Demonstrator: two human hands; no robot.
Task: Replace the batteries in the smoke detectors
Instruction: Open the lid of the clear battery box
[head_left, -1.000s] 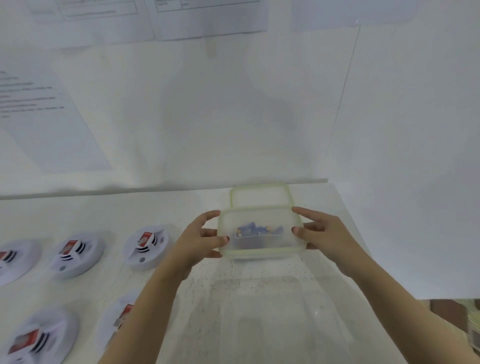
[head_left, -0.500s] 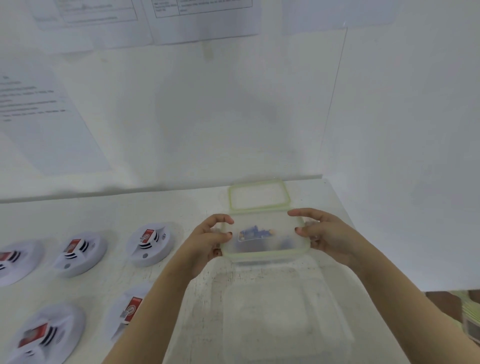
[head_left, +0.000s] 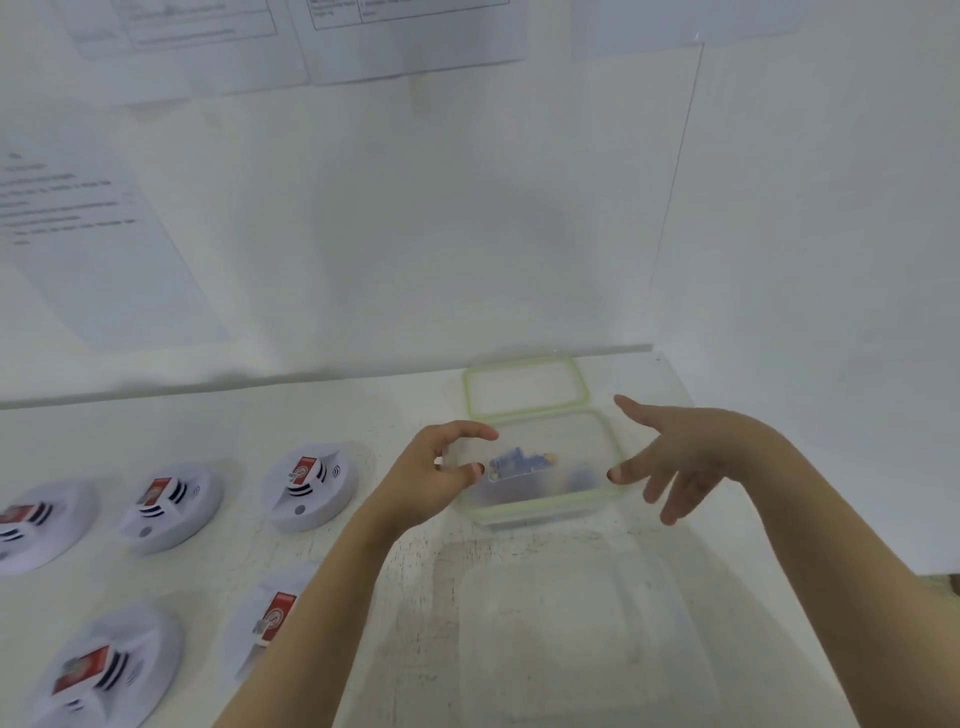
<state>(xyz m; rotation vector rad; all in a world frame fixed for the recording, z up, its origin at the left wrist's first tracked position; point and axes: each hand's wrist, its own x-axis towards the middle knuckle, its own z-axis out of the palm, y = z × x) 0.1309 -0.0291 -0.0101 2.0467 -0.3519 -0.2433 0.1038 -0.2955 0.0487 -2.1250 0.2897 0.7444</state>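
translucent frosted plastic container (head_left: 540, 499), glossy white plastic smoke detectors (head_left: 311, 486), scuffed matt table (head_left: 415, 597)

Between left hand (head_left: 436, 478) and right hand (head_left: 691, 457) sits a clear green-rimmed plastic box (head_left: 535, 512); its lid (head_left: 524, 389) behind it, round white smoke detectors (head_left: 311, 486) leftward.

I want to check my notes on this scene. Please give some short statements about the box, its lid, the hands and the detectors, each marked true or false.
1. The lid lies on the table behind the box. True.
2. The right hand has its fingers spread. True.
3. The box is empty. False: blue batteries lie in it.
4. The detectors lie to the right of the box. False: they lie to its left.
5. The box has a red rim. False: the rim is green.
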